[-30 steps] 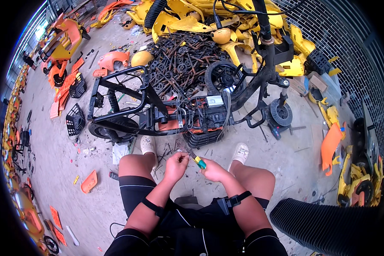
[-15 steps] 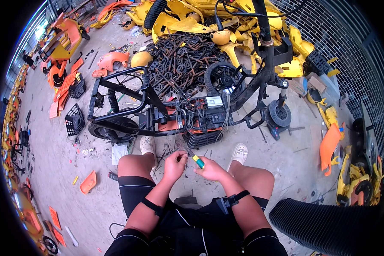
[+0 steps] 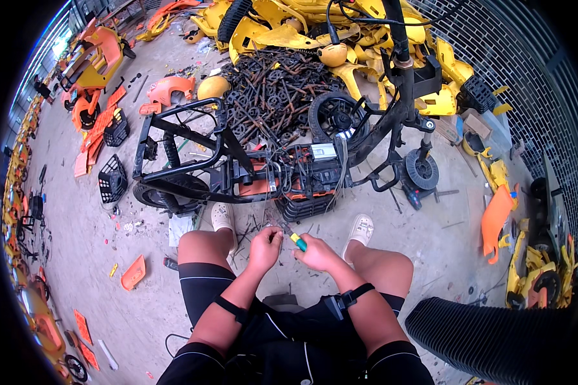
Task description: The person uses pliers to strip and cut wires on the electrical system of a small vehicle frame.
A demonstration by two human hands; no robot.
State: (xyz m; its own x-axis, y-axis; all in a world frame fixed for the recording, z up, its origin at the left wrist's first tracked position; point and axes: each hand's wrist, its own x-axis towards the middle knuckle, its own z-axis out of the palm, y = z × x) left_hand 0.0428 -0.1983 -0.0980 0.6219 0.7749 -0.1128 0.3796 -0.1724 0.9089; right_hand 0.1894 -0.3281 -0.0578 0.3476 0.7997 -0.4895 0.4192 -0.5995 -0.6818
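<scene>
Right hand (image 3: 316, 252) is clamped around the handle of a green-and-yellow hand tool (image 3: 299, 242); the green part sits by the fingers, the yellow part ahead of it. Tool is between the hands, above the floor (image 3: 315, 282) and on the near side of the black vehicle frame (image 3: 237, 173). Long axis runs diagonally: the green end toward the right hand and the wearer, the yellow end away and to the left, toward the frame. Beyond the yellow part, the working end is too faint to identify.

Left hand (image 3: 265, 249): fingers curled in, fingertips near the tool's yellow end. Cannot tell whether they pinch anything small.

Compared with 1.0 s ago: tool and right hand sit slightly farther left; the grey working end, distinct then, is harder to make out now. The tool's slant is roughly unchanged. Frame and both pale shoes (image 3: 361, 230) keep their places.
</scene>
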